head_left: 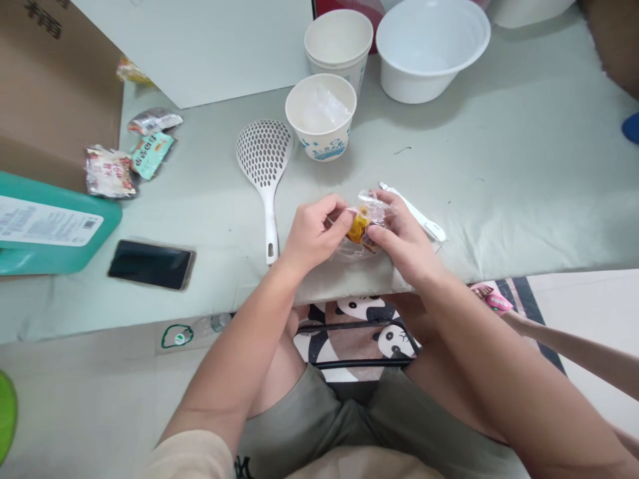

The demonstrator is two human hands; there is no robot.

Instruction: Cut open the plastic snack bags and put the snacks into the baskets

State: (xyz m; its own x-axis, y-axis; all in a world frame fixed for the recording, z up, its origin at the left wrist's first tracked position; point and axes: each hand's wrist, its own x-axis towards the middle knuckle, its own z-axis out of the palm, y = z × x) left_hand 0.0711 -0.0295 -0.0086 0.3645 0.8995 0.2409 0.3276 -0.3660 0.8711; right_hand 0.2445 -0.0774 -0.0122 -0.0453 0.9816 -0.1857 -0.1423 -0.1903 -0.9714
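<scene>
My left hand pinches the edge of a small yellow and brown snack packet just above the table's front edge. My right hand grips the other side of the packet, fingers curled round it. Clear crinkled plastic sticks up between the two hands, and more clear film shows below; whether it belongs to the packet I cannot tell. Behind my right hand lies a white utility-knife-like tool. To the left of my left hand rests a white slotted skimmer, its handle toward me.
A paper cup holding clear plastic stands before stacked cups and a white bowl. At left are snack packets, a phone and a green jug. Another person's pink-sandalled foot shows at right.
</scene>
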